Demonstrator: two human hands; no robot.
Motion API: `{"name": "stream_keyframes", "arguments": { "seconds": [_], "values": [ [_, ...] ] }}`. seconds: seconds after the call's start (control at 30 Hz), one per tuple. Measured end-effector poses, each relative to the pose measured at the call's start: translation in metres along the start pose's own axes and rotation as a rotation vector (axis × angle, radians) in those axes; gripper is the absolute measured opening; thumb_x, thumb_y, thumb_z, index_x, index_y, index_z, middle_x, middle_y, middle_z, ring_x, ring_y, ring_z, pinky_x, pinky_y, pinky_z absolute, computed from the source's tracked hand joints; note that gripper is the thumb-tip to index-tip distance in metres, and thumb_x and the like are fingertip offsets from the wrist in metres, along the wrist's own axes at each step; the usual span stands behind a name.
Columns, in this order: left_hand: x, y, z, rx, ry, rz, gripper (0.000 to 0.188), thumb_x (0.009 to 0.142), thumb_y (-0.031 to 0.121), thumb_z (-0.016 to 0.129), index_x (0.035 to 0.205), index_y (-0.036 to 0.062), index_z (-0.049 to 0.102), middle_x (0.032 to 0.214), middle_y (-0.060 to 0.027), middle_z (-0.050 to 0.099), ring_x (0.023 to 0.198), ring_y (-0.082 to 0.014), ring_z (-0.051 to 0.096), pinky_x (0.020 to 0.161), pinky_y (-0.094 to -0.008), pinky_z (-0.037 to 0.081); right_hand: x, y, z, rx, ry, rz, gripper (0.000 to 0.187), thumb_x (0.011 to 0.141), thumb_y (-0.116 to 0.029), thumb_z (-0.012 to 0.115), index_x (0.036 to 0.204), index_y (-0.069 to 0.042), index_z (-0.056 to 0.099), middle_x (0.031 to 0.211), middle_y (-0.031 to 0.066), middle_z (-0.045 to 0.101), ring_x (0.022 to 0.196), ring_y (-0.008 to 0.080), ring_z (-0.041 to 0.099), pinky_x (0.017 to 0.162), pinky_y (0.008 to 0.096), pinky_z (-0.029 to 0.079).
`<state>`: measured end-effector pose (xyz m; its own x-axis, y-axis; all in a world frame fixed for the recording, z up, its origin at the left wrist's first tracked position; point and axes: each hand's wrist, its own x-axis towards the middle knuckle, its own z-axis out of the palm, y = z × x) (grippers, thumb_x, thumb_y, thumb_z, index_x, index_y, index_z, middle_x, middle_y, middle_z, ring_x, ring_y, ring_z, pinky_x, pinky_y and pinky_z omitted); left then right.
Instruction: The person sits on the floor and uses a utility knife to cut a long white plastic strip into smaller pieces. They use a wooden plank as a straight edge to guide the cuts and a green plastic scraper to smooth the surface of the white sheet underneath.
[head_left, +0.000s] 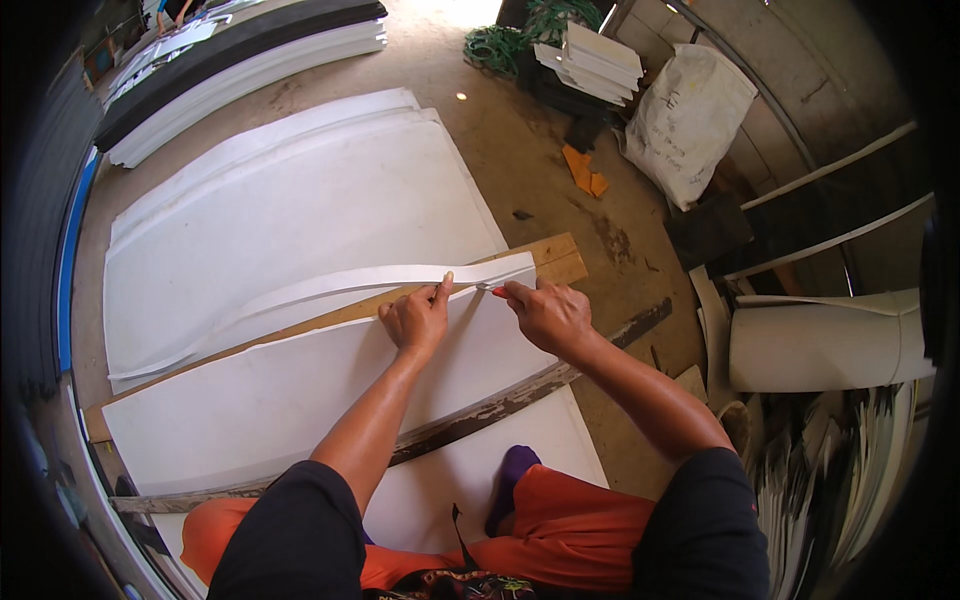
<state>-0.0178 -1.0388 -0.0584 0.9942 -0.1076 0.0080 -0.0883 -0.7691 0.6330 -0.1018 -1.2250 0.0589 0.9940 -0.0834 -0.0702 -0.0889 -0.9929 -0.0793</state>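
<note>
My right hand [552, 318] is closed around a cutter [497, 291] with a red handle; its metal tip meets the edge of a white foam-like sheet [250, 395]. Just left of it, my left hand [418, 318] is closed, thumb and fingers pinching a long, narrow white strip [375, 275]. The strip curves up along the far edge of the sheet, and its right end lies beyond the cutter. Beneath the sheet's far edge runs a wooden plank [556, 258]. A worn wooden batten [480, 410] lies across the sheet's near side, in front of my legs.
Larger white sheets [300, 190] lie on the floor beyond. Black and white sheets are stacked [250, 65] far left. On the right are a white sack [690, 120], a rolled sheet [825, 345] and upright offcuts [850, 470]. Another person's arm [182, 12] shows far left.
</note>
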Motion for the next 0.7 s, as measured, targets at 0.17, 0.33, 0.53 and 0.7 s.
{"name": "stream_keyframes", "arguments": {
  "seconds": [0.17,0.33,0.53,0.7],
  "values": [
    [-0.001,0.006,0.001,-0.020,-0.004,0.000,0.061,0.103,0.066,0.056,0.077,0.0160,0.080,0.062,-0.0068,0.069,0.070,-0.0274,0.068,0.088,-0.0426,0.037,-0.001,0.005,0.013,-0.020,0.059,0.000,0.024,0.105,-0.037,0.062,0.120,-0.026,0.076,0.089,0.0172,0.071,0.074,0.0387,0.074,0.063,0.0514,0.057],
    [0.000,0.002,-0.001,-0.008,0.005,-0.017,0.060,0.104,0.065,0.055,0.079,0.0168,0.081,0.063,-0.0068,0.069,0.070,-0.0270,0.068,0.089,-0.0418,0.037,0.000,0.004,0.001,-0.049,0.035,-0.004,0.023,0.105,-0.035,0.062,0.121,-0.025,0.075,0.089,0.0174,0.071,0.074,0.0388,0.074,0.064,0.0516,0.057],
    [-0.002,0.006,0.001,-0.034,0.022,-0.020,0.059,0.104,0.064,0.055,0.080,0.0168,0.081,0.063,-0.0060,0.069,0.071,-0.0267,0.068,0.090,-0.0418,0.037,0.002,0.001,0.009,-0.049,0.032,0.020,0.022,0.105,-0.035,0.061,0.120,-0.027,0.075,0.090,0.0167,0.071,0.077,0.0390,0.074,0.066,0.0524,0.056],
    [-0.002,0.005,0.004,-0.045,0.022,-0.002,0.058,0.105,0.063,0.055,0.081,0.0169,0.081,0.062,-0.0054,0.068,0.070,-0.0264,0.068,0.089,-0.0424,0.036,0.001,0.016,0.011,-0.034,0.042,0.016,0.024,0.108,-0.035,0.057,0.117,-0.021,0.074,0.089,0.0192,0.071,0.076,0.0410,0.074,0.064,0.0541,0.056]
  ]
}}
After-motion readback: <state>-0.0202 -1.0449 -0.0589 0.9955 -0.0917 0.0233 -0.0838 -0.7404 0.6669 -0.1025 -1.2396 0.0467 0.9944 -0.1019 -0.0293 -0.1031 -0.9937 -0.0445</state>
